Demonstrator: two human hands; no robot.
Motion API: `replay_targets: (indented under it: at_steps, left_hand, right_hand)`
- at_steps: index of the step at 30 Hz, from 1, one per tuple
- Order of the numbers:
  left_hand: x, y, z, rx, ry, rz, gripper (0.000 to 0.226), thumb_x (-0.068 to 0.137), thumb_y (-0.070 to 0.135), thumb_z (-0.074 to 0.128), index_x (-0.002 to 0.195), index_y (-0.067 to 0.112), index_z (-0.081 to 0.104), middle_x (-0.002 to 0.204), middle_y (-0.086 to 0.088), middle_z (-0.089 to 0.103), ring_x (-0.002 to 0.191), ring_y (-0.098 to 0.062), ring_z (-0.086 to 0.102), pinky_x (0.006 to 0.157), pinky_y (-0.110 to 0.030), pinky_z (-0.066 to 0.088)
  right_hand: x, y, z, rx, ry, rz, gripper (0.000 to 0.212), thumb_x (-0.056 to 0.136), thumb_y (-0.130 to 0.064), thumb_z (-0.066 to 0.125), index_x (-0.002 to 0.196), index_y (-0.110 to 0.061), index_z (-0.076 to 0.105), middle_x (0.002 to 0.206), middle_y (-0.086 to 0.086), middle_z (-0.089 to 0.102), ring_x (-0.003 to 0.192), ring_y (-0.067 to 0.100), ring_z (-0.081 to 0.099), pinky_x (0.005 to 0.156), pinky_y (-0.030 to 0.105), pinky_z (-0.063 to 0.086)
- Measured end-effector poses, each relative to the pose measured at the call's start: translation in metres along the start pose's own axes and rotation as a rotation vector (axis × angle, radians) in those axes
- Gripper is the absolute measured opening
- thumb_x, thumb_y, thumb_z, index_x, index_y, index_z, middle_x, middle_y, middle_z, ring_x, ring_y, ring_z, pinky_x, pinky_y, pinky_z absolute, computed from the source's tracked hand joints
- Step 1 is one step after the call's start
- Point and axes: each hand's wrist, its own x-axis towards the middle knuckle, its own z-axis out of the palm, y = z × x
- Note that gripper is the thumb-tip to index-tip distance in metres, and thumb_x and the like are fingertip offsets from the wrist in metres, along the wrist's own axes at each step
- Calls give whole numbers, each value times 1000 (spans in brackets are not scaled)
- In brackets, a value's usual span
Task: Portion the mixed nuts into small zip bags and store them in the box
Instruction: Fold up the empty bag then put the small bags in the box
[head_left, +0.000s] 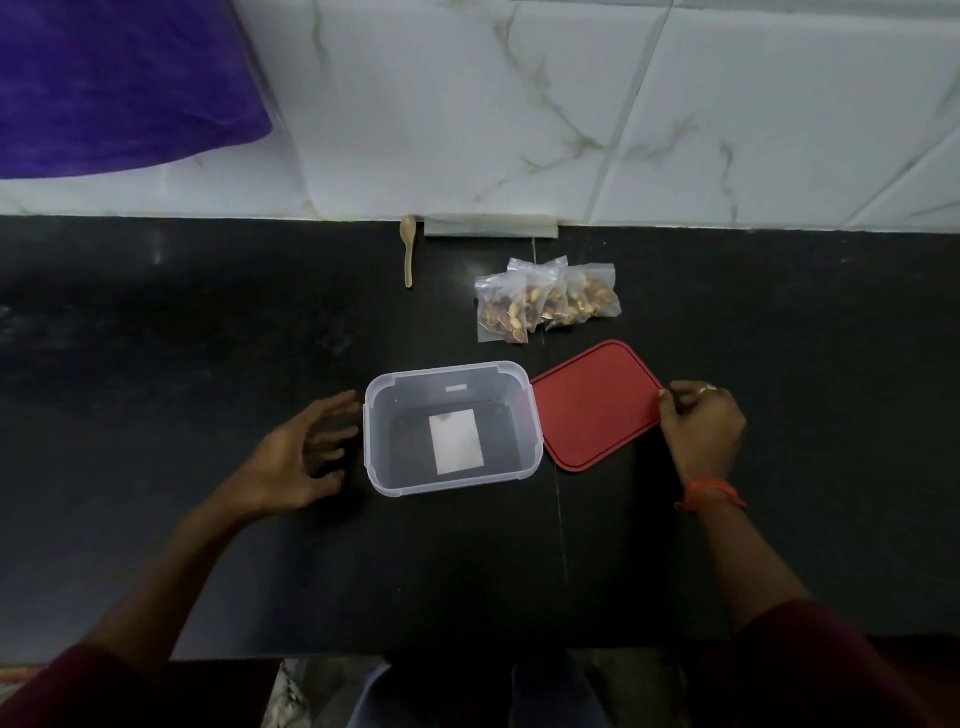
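The right hand (701, 431) pinches a red lid (592, 405) by its edge; left of that grip sits a clear box (375, 441), with the left hand (306, 457) spread open beyond it.

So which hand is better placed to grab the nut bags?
Probably the right hand: though pinching the red lid, it is nearer the bags; the open left hand must cross the box.

The clear box (372, 441) is set uncovered on the black counter (156, 338), with a white rectangle (457, 440), possibly a paper slip, seen at its bottom. The red lid (597, 405), laid beside it, is pinched at its right edge by the right hand (701, 426). The left hand (306, 457) is held spread just beside the box. Filled zip bags (545, 301) are piled behind.
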Motion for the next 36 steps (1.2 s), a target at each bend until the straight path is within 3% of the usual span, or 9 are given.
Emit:
replay_targets:
  at_steps: [3, 6, 10, 16, 20, 23, 32, 36]
  left_hand:
    - [9, 14, -17, 177, 164, 78, 78, 75, -14, 70, 132, 37, 53, 130, 7, 63, 111, -11, 65, 90, -39, 58]
    - [35, 41, -26, 282, 238, 154, 59, 82, -6, 69, 121, 36, 59, 119, 5, 67, 97, -6, 68, 88, -31, 57]
    - [84, 79, -25, 358, 194, 210, 37, 90, 5, 67, 123, 22, 63, 118, 1, 69, 103, -5, 66, 92, -29, 55]
    - [162, 122, -7, 437, 115, 284, 34, 90, 10, 69, 124, 11, 65, 122, -5, 69, 110, -14, 65, 100, -30, 51]
    - [208, 132, 1, 517, 45, 258, 48, 92, 18, 68, 138, 11, 54, 138, -8, 58, 127, -18, 55, 103, -23, 40]
    - [236, 128, 9, 544, 2, 186, 57, 94, 23, 65, 146, 10, 44, 145, -11, 51, 133, -24, 49, 110, -31, 37]
    - [282, 111, 36, 509, 107, 177, 43, 87, 19, 72, 128, 12, 62, 123, -7, 68, 110, -19, 65, 93, -24, 47]
    - [281, 116, 38, 508, 141, 194, 34, 84, 25, 75, 117, 16, 69, 113, -3, 72, 102, -16, 68, 90, -31, 54]
  right_hand:
    - [7, -23, -1, 19, 11, -61, 14, 88, -21, 70, 101, -17, 74, 100, 6, 68, 89, 21, 66, 82, 27, 46]
    - [24, -58, 9, 81, -102, -228, 16, 89, -18, 67, 104, -19, 74, 99, 0, 70, 85, 14, 67, 85, 32, 55]
    - [45, -113, 31, 53, -237, -439, 16, 88, -18, 65, 100, -19, 75, 96, 2, 72, 84, 19, 69, 81, 36, 58]
    - [77, -171, 57, -27, -326, -541, 27, 87, -13, 62, 111, -22, 73, 108, 0, 72, 98, 17, 68, 86, 30, 54]
    - [94, -183, 71, -185, -373, -563, 41, 94, -5, 53, 130, -17, 65, 129, 8, 66, 119, 29, 60, 100, 43, 50]
    - [103, -181, 80, -315, -433, -572, 49, 92, 0, 48, 139, -13, 58, 131, 15, 63, 120, 36, 57, 98, 44, 49]
    - [109, -177, 90, -335, -450, -614, 43, 94, -10, 54, 136, -16, 60, 128, 14, 64, 119, 34, 54, 101, 45, 44]
    - [107, -180, 93, -306, -437, -591, 40, 93, -20, 58, 133, -20, 62, 130, 8, 64, 120, 31, 56, 102, 45, 43]
